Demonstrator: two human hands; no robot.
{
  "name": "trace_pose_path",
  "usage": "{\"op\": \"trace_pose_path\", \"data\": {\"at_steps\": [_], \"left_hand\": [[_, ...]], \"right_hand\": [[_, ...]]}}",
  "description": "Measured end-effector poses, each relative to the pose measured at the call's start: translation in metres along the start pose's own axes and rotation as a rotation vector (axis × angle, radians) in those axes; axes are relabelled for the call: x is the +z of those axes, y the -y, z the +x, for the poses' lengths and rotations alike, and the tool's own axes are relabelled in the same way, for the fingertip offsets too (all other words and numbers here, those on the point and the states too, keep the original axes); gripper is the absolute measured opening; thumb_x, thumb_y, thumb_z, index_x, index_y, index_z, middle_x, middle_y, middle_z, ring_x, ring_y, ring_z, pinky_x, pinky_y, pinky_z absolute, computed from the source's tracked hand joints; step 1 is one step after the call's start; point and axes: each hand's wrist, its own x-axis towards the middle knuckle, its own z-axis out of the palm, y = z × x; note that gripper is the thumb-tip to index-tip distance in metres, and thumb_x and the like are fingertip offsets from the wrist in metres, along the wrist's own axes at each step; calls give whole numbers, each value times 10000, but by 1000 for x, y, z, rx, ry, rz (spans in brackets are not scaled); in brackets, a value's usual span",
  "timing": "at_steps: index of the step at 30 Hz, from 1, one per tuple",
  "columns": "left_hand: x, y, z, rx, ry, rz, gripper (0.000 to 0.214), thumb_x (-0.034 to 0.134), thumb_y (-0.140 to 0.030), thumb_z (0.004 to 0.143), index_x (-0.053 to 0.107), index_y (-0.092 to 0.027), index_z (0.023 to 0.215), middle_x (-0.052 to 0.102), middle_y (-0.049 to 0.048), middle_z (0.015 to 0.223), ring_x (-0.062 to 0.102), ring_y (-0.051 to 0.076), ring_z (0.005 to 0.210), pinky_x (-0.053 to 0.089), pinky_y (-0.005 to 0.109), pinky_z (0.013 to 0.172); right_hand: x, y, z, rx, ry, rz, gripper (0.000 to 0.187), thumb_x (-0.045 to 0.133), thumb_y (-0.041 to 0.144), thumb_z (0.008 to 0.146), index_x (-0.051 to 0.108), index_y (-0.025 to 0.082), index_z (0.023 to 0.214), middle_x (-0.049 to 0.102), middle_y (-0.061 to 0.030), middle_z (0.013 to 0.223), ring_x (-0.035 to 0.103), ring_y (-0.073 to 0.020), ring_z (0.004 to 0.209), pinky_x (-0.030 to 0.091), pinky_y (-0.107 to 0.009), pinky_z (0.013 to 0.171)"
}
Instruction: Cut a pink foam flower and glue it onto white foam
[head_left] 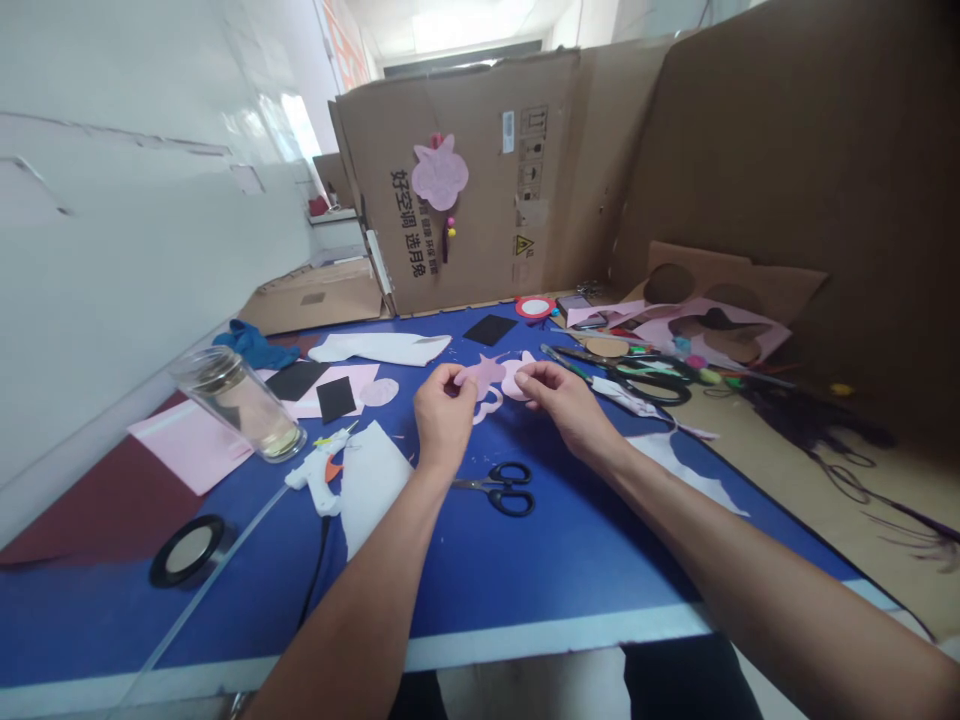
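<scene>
On the blue table [525,560]: left hand [444,415] pinching pink felt cutout [486,374]; right hand [564,400] pinching paler oval piece [515,381]. Shapes cut, seemingly unjoined; glue gun [324,470] lying aside.

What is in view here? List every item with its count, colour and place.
pink cut-outs: a few, pink, pinched between both hands
small scissors: one, black handles, on the table just near of the hands
large scissors: one, black handles, right of the hands
glass jar: one, clear, left side of the table
glue gun: one, white with orange trigger, beside the jar
tape roll: one, black, near left
black squares: three, black, left and far centre
cardboard box: one, brown, behind the table
flower cut-out: one, pink, on the box
table: one, blue
left hand: fingers on the cut-outs
right hand: fingers on the cut-outs
</scene>
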Motion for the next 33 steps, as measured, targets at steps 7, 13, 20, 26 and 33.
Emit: {"op": "trace_pose_path", "data": {"at_steps": [7, 13, 20, 26, 33], "left_hand": [[-8, -1, -10, 642, 2, 503, 146, 645, -146, 960, 750, -247, 964, 792, 80, 1110, 681, 280, 1057, 451, 409, 958], [-6, 0, -11, 909, 32, 648, 158, 663, -122, 941, 744, -256, 964, 798, 76, 1144, 688, 303, 1085, 475, 462, 964], [-1, 0, -9, 463, 29, 361, 481, 579, 39, 763, 682, -240, 1141, 708, 115, 1315, 637, 307, 1258, 479, 473, 1078], [-5, -4, 4, -392, 285, -387, 298, 844, -341, 786, 704, -186, 999, 741, 72, 932, 673, 181, 757, 524, 307, 696], [-6, -3, 4, -571, 422, -433, 388, 961, -266, 624, 796, -133, 950, 768, 85, 816, 650, 153, 636, 499, 274, 603]], "right_hand": [[8, 12, -7, 245, 189, 245, 542, 813, 739, 793, 747, 203, 844, 732, -78, 824, 599, -177, 667, 524, -298, 599], [8, 15, -9, 226, 176, 287, 427, 959, 506, 639, 703, 203, 798, 677, 3, 733, 539, -120, 598, 468, -243, 571], [0, 9, 2, 51, 78, 148, 349, 895, 473, 700, 681, 198, 730, 631, 25, 664, 497, -120, 597, 389, -265, 582], [-7, 16, 4, -57, 127, -12, 282, 847, 438, 731, 704, 195, 729, 642, 25, 692, 502, -130, 640, 374, -278, 621], [-4, 25, -5, -87, 238, -181, 301, 789, 477, 788, 685, 198, 737, 615, 29, 697, 502, -142, 653, 393, -293, 655]]}}
